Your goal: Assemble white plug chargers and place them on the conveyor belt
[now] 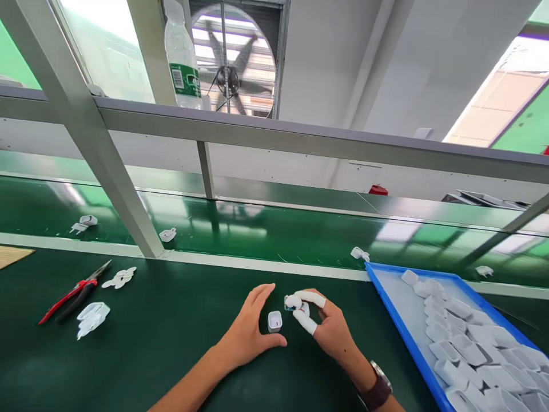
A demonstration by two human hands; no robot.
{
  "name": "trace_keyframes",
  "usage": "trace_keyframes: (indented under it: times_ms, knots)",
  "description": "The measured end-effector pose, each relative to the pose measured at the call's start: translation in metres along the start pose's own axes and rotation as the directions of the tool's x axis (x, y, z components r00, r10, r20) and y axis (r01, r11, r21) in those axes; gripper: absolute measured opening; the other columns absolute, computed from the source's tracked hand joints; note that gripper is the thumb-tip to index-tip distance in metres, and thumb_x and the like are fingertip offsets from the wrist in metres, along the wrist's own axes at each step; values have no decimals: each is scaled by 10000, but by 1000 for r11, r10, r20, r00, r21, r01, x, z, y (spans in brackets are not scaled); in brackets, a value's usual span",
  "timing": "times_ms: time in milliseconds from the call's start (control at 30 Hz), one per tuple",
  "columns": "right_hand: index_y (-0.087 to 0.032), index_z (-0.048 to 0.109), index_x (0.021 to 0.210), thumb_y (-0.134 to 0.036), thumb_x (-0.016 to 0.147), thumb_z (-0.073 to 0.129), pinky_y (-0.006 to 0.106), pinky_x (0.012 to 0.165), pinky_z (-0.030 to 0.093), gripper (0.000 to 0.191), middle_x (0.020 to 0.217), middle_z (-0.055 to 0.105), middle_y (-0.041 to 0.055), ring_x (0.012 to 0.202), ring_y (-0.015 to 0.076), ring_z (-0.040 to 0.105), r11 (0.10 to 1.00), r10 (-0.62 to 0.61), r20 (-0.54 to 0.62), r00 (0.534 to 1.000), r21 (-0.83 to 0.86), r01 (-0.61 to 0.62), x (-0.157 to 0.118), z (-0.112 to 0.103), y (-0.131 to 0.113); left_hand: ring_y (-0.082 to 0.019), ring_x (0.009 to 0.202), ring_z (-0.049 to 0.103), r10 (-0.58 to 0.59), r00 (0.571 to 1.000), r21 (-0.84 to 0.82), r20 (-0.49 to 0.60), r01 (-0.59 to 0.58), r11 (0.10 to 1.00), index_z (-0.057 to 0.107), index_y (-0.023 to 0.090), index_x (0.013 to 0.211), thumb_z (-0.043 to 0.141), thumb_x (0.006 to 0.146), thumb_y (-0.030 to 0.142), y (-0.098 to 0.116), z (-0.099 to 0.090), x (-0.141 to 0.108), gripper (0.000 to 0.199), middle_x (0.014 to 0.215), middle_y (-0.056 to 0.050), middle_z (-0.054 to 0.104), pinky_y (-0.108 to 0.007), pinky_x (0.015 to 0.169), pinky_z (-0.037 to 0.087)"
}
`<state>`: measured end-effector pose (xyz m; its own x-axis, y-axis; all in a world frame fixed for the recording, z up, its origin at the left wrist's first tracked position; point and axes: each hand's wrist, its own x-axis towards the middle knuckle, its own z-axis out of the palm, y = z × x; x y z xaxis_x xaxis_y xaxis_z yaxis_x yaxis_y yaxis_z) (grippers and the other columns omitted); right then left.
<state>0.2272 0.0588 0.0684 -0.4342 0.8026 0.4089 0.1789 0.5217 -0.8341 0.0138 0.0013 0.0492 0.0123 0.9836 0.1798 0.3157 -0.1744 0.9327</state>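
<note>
positioning, i judge | left hand [245, 331] spread around white housing [275, 322] | right hand [337, 332] pinches component [294, 302] | next move likely needs alignment

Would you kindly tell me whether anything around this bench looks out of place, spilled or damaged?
The plastic bottle up at the metal rail seems slightly out of place, unlike the white parts and pliers below; no spill shows.
</note>
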Motion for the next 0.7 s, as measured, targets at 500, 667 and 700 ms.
trace_keyframes:
  times_ms: [500,667,700]
  knots:
    - [-264,596,1251,-46,919,593,345,785,593,397,1117,675,80,916,191,667,900,-412,-83,907,-190,392,-12,8,-3,-171,992,678,230,969,191,-87,-210,959,604,284,1184,683,888,174,-5,-5,1,325,1122,-8,690,-331,908,575]
    - [-238,555,1360,10,901,586,416,879,600,523,1145,669,110,1042,239,656,822,-526,-41,850,-282,495,-15,13,-7,-174,1081,664,431,901,263,-51,-405,876,593,302,1290,668,929,183,-5,-4,2,387,1192,-35,683,-319,955,566]
    - [-235,545,1375,11,901,586,422,885,602,535,1146,670,111,1046,241,657,812,-532,-35,846,-302,499,-15,13,-8,-171,1078,666,444,895,266,-50,-416,870,588,302,1297,668,931,184,-4,-4,2,393,1187,-36,687,-313,951,569]
